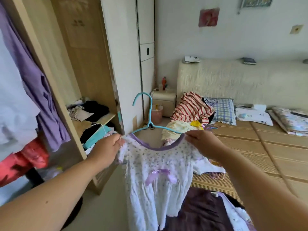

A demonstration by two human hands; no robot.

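Note:
A small white dress (155, 179) with a tiny purple flower print, purple neck trim and a purple bow hangs in front of me on a light blue hanger (150, 112). My left hand (106, 150) pinches the dress's left shoulder at the hanger's end. My right hand (203, 144) grips the right shoulder over the other end of the hanger. The hanger's hook stands upright above the neckline.
An open wardrobe (93, 80) at the left holds folded clothes on shelves, with purple and red garments (33, 90) hanging nearest me. A bed with a bamboo mat (270, 157) at the right carries a pile of clothes (191, 109), pillows and dark fabric (203, 212).

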